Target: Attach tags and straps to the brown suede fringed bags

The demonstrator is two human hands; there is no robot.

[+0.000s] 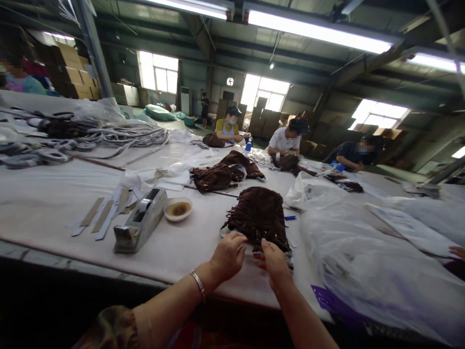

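Observation:
A dark brown fringed bag (pixel 259 208) lies on the white-covered table in front of me. My left hand (pixel 228 257) is at the bag's near left corner, fingers curled and thumb drawn in; whatever they pinch is too small to make out. At the near edge, my right hand (pixel 275 261) has its thumb up against the bag and its fingers bent below, closed on that edge. Some pale lining or wrapping shows under the bag's near side. Dark straps or tassels hang at its front, partly hidden by my fingers.
Left of the bag stand a grey tape dispenser (pixel 141 220) and a white dish (pixel 178 209) with brown residue. Card strips (pixel 103 215) lie farther left. Clear plastic bags (pixel 348 242) cover the right side. More brown bags (pixel 218 174) lie ahead; co-workers (pixel 285 140) sit across the table.

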